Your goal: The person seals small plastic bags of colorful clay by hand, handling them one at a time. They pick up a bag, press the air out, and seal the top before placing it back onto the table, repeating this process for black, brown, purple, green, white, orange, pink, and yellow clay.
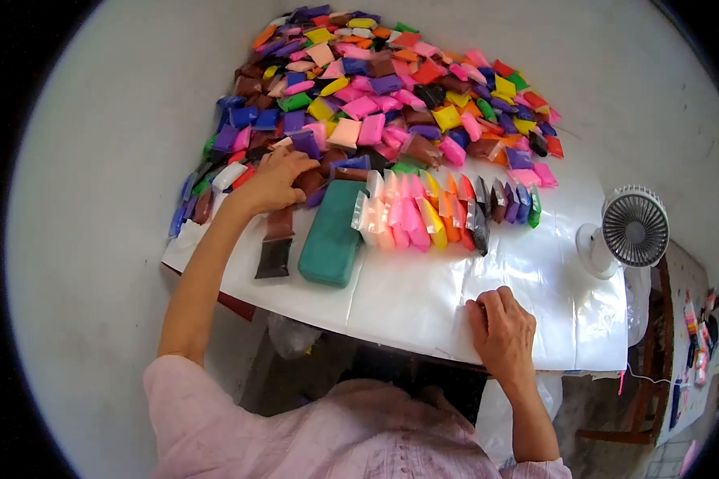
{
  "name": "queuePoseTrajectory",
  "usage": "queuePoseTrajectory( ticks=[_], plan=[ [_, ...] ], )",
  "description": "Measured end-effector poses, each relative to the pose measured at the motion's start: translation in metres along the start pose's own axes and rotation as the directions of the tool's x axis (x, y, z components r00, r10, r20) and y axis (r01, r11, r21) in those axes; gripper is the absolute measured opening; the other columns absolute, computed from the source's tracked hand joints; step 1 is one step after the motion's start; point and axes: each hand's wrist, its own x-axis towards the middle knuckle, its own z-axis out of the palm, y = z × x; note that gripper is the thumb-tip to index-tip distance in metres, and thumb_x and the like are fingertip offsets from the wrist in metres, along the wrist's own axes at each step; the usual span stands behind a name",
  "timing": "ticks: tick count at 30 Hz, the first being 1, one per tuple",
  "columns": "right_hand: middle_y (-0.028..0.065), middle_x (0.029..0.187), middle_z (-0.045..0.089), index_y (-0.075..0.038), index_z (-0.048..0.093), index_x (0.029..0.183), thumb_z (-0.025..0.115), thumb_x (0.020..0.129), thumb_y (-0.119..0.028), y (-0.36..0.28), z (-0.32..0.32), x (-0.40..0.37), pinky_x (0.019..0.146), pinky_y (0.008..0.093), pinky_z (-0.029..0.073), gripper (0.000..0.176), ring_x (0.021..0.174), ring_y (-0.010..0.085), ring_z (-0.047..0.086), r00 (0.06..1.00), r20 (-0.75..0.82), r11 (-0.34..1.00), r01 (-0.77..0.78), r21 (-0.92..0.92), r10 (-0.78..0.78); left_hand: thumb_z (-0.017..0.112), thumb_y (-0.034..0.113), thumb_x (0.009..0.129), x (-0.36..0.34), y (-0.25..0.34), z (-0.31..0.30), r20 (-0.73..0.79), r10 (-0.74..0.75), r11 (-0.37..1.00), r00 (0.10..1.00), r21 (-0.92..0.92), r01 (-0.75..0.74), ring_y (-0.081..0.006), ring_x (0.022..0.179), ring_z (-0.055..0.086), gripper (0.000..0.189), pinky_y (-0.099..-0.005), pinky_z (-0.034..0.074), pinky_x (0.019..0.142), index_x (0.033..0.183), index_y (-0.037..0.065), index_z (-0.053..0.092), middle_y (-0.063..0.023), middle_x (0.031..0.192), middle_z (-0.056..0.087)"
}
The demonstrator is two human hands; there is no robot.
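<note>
My left hand (276,177) reaches over the near left edge of a big heap of small colored packets (359,108). Its thumb and fingers are apart, with a brown packet (307,182) right at the fingertips. Below that hand lie a black packet (273,259) and a brown packet (280,223), end to end. Beside them is a teal rectangular block (333,233). To its right, packets stand on edge in rows (411,211), running from white and pink through yellow, orange and red to dark colors. Loosely curled, my right hand (503,323) rests at the table's front edge, nothing visible in it.
A small white fan (633,227) stands at the table's right end. White plastic sheeting (423,307) covers the tabletop. Walls rise behind the heap and at the left. At the far right is another table (683,271) with assorted items on it.
</note>
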Motion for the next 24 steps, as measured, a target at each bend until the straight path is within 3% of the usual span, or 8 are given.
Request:
queuePoseTrajectory(
  ticks=[7,16,17,18,20,21,22,24],
  plan=[
    [0.0097,0.072,0.05,-0.005,0.052,0.077,0.067,0.082,-0.012,0.0,0.0,-0.001,0.05,0.0382,0.043,0.017,0.061,0.0267,0.057,1.0,-0.02,1.0,0.005,0.002,-0.005,0.077,0.016,0.063,0.008,0.002,-0.008,0.071,-0.098,0.994,0.993,0.045,0.095,-0.0331,0.116,0.042,0.058,-0.0452,0.032,0.1,0.117,0.01,0.058,-0.0134,0.114,0.05],
    [0.0094,0.072,0.051,-0.005,0.053,0.077,0.067,0.081,-0.012,0.0,0.001,0.0,0.051,0.0378,0.045,0.017,0.061,0.0271,0.058,1.0,-0.024,1.0,0.004,-0.012,-0.005,0.077,0.019,0.064,-0.01,-0.007,-0.021,-0.32,-0.074,0.995,0.945,-0.082,0.05,-0.0327,0.1,0.05,0.039,-0.042,0.04,0.091,0.098,0.004,0.065,-0.0126,0.095,0.056],
    [0.0096,0.072,0.052,-0.005,0.053,0.077,0.067,0.081,-0.012,0.0,0.001,0.0,0.051,0.038,0.045,0.016,0.062,0.0275,0.058,1.0,-0.027,1.0,0.01,-0.002,-0.01,0.076,0.022,0.072,-0.015,-0.006,-0.027,-0.386,-0.061,0.998,0.921,-0.046,0.047,-0.0249,0.086,0.058,0.037,-0.0353,0.047,0.079,0.102,0.003,0.065,-0.0066,0.089,0.062],
    [0.0098,0.073,0.052,-0.005,0.054,0.078,0.067,0.081,-0.011,0.001,0.0,0.0,0.052,0.0382,0.045,0.015,0.062,0.0278,0.058,0.999,-0.031,1.0,0.012,0.009,-0.012,0.075,0.023,0.075,-0.022,0.004,-0.036,-0.342,-0.208,0.913,0.916,-0.404,0.057,-0.0213,0.083,0.058,0.035,-0.0327,0.047,0.075,0.103,0.003,0.065,-0.0051,0.09,0.063],
    [0.0102,0.074,0.053,-0.004,0.055,0.08,0.067,0.081,-0.01,0.0,0.0,0.0,0.052,0.0386,0.045,0.013,0.063,0.0285,0.058,0.999,-0.044,0.998,0.013,0.063,-0.011,0.072,0.025,0.082,-0.037,0.043,-0.048,-0.1,-0.406,0.394,0.908,-0.916,0.075,-0.0139,0.077,0.06,0.032,-0.0277,0.048,0.067,0.104,0.003,0.064,-0.0022,0.091,0.065],
    [0.0105,0.075,0.054,-0.004,0.055,0.081,0.066,0.081,-0.01,0.002,-0.001,0.002,0.052,0.0388,0.045,0.012,0.063,0.0289,0.058,0.998,-0.054,0.995,0.013,0.102,-0.008,0.064,0.031,0.091,-0.046,0.069,-0.053,-0.051,-0.351,0.206,0.935,-0.978,0.024,-0.0086,0.075,0.06,0.033,-0.0217,0.048,0.066,0.11,0.004,0.062,-0.0008,0.092,0.065],
    [0.0107,0.075,0.055,-0.004,0.056,0.082,0.066,0.081,-0.009,0.004,-0.002,0.003,0.052,0.0389,0.045,0.011,0.063,0.0293,0.058,0.998,-0.066,0.991,0.011,0.136,-0.003,0.062,0.03,0.092,-0.053,0.074,-0.05,-0.022,-0.267,0.319,0.963,-0.945,0.067,-0.0092,0.078,0.06,0.036,-0.0225,0.048,0.068,0.115,0.003,0.059,-0.0022,0.096,0.065],
    [0.0124,0.076,0.058,-0.001,0.059,0.083,0.064,0.083,-0.006,0.004,-0.009,0.005,0.055,0.0359,0.045,0.007,0.062,0.0293,0.057,0.994,-0.054,0.931,-0.073,0.358,0.099,0.06,0.024,0.094,-0.064,0.116,-0.041,-0.007,-0.202,0.191,0.979,-0.981,0.032,-0.0053,0.076,0.056,0.026,-0.0209,0.044,0.066,0.11,0.003,0.062,0.0019,0.091,0.064]
  ],
)
